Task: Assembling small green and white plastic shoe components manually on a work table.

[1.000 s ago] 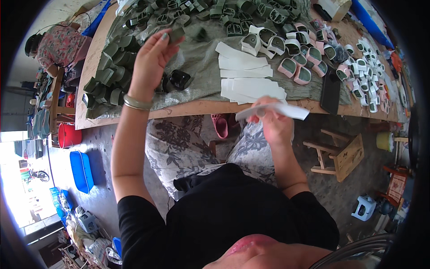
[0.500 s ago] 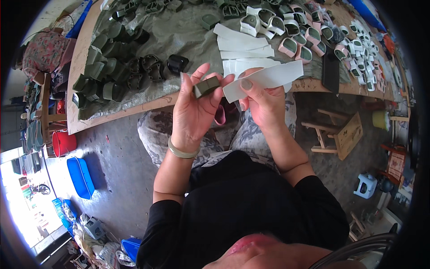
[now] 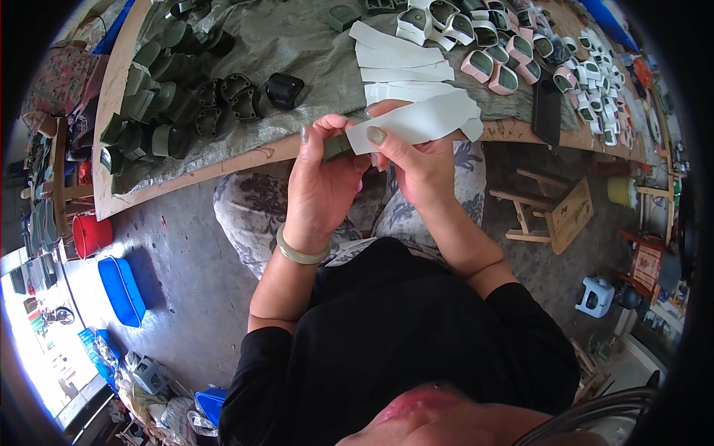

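Observation:
My left hand (image 3: 320, 178) is closed on an olive-green block shaped like a shoe heel (image 3: 336, 147), held just off the table's front edge. My right hand (image 3: 425, 167) pinches a long white strip (image 3: 416, 120) between thumb and fingers. The strip's left end overlaps the green block, hiding part of it, and the two hands nearly meet there. Behind them, several similar white strips (image 3: 401, 58) lie fanned out on the table. A glossy black heel-shaped block (image 3: 283, 90) sits to the left of these strips.
Dark green blocks (image 3: 172, 104) cover the table's left part. White and pink ones (image 3: 480, 65) and small white pieces (image 3: 591, 80) fill the right, near a dark flat phone-like slab (image 3: 547, 111). A wooden stool (image 3: 569, 214), blue tub (image 3: 123, 291) and red bucket (image 3: 92, 236) stand on the floor.
The green block and the white strip have come together, the strip's left end now covering part of the block. The right hand has shifted left; the whole view has tilted slightly.

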The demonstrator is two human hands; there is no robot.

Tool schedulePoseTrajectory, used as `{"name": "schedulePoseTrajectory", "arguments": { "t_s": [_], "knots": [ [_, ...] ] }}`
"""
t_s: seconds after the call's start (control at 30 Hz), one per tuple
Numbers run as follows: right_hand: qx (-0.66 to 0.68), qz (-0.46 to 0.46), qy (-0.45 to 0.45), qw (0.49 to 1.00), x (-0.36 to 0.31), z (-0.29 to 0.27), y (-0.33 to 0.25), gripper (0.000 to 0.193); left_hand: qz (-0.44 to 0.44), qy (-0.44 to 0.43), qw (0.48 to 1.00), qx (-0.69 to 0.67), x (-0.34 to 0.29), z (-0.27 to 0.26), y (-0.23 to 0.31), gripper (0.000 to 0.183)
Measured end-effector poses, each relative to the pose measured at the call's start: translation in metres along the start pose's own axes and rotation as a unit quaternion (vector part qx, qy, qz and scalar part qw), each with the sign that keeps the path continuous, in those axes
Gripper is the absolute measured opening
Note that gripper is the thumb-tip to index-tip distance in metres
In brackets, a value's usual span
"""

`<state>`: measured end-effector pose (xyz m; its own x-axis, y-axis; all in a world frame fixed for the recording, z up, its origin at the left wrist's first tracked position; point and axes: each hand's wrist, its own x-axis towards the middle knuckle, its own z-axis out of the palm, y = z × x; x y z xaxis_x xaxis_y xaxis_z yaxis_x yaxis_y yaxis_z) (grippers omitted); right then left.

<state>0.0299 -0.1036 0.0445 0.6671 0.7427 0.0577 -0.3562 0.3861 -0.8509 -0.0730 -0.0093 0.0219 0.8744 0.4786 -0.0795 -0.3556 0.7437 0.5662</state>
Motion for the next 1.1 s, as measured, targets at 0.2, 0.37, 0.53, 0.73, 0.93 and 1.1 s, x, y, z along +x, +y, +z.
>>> {"name": "schedulePoseTrajectory", "arguments": {
  "t_s": [0.2, 0.37, 0.53, 0.73, 0.93, 1.1],
  "knots": [
    [-0.059, -0.070, -0.012, 0.996, 0.001, -0.004, 0.000, 0.021, 0.093, 0.094, 0.981, 0.144, 0.004, 0.024, -0.004, 0.054],
    [-0.102, -0.080, -0.014, 0.991, 0.000, -0.006, 0.005, 0.017, 0.063, 0.058, 0.980, 0.180, 0.001, 0.017, -0.003, 0.057],
    [-0.116, -0.055, -0.009, 0.992, -0.001, -0.006, 0.003, 0.018, 0.054, 0.060, 0.973, 0.217, 0.001, 0.017, -0.002, 0.059],
    [-0.111, -0.087, -0.011, 0.990, 0.001, -0.006, 0.010, 0.015, 0.071, 0.068, 0.959, 0.265, 0.002, 0.019, -0.002, 0.061],
    [-0.102, -0.082, -0.022, 0.991, 0.000, -0.008, 0.009, 0.016, 0.103, 0.034, 0.957, 0.268, -0.001, 0.017, -0.001, 0.047],
    [-0.109, -0.120, -0.028, 0.986, -0.001, -0.006, 0.009, 0.018, 0.122, 0.043, 0.943, 0.307, -0.001, 0.024, 0.002, 0.039]
  ]
}}
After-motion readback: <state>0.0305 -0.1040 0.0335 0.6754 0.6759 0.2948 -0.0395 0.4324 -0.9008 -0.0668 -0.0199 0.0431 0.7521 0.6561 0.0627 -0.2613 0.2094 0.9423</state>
